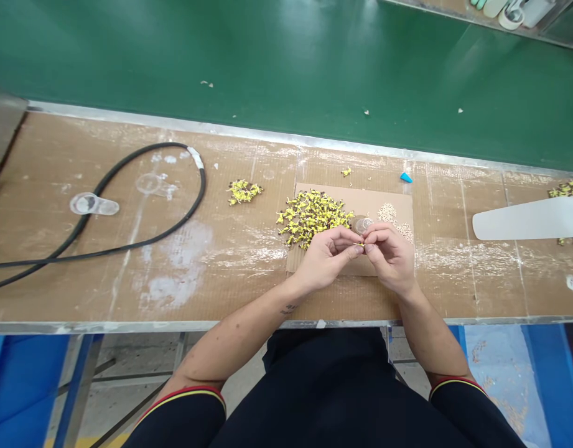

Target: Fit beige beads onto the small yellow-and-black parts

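"One small yellow piece (359,244) in grip. Held how?"

"Between fingertips. Left hand (324,258) and right hand (389,255) are together, both pinching it; its detail is too small to read."

"Position?"

"Above a cardboard sheet (351,269) on the bench (249,274), just on the wearer's side of a small clear-topped container (361,223)."

"Adjacent stock?"

"Left of the container, a large heap of yellow-and-dark pieces (314,214), overlapping the sheet's left edge. Right of it, small pale pieces (387,213) in loose clusters."

"Elsewhere?"

"A smaller yellow pile (244,192) left of the heap; a blue item (406,178) beyond the sheet; a looped black cable (200,196), well apart at left, with a clear plastic scoop (102,206) across it."
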`<state>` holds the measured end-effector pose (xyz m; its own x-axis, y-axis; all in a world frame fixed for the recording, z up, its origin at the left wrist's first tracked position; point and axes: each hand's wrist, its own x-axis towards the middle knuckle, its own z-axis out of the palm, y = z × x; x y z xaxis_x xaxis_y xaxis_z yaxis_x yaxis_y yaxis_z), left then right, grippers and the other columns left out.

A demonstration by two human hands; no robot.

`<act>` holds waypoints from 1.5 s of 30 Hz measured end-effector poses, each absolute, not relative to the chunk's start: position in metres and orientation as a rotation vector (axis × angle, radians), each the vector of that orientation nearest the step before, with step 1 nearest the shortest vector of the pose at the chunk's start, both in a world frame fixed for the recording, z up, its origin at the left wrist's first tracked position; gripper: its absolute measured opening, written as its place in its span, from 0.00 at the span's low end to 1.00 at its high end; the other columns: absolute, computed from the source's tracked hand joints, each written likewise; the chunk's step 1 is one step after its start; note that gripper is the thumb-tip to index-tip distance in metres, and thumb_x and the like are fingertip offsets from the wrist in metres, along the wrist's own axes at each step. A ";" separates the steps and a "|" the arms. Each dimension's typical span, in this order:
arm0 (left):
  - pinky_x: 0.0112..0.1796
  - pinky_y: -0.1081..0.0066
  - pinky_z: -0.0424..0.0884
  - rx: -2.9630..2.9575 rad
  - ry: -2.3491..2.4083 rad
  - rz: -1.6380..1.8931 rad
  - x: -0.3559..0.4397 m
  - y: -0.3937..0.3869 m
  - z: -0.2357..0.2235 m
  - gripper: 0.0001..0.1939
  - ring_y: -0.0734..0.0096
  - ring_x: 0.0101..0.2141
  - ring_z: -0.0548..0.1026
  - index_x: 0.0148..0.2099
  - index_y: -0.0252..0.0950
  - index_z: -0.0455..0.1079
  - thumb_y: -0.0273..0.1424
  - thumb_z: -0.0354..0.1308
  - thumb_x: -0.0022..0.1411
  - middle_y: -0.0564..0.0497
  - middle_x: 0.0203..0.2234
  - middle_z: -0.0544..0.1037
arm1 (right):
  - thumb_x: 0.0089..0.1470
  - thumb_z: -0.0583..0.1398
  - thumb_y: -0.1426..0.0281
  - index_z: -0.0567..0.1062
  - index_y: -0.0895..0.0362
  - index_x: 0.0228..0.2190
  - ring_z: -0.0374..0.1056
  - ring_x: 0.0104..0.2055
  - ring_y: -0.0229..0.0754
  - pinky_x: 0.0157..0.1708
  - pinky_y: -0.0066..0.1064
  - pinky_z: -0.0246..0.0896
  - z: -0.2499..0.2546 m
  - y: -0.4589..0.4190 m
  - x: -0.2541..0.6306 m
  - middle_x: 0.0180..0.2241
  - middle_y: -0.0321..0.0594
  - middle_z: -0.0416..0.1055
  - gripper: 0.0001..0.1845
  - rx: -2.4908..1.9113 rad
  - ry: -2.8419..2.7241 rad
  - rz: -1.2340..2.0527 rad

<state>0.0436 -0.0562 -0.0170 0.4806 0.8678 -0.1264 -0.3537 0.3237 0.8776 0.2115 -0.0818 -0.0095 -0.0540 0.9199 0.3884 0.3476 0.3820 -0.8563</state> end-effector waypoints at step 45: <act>0.34 0.78 0.78 1.851 0.981 1.183 0.041 -0.067 -0.015 0.06 0.75 0.28 0.82 0.41 0.36 0.76 0.21 0.59 0.66 0.53 0.30 0.85 | 0.61 0.66 0.61 0.73 0.53 0.29 0.68 0.34 0.40 0.34 0.35 0.67 -0.017 -0.083 0.215 0.36 0.40 0.72 0.13 -1.155 -1.333 1.184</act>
<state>0.0412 -0.0671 -0.0152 0.2893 0.8763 0.3852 0.2160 -0.4518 0.8656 0.2152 -0.0826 -0.0173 -0.0748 0.9946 0.0714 0.0465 0.0750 -0.9961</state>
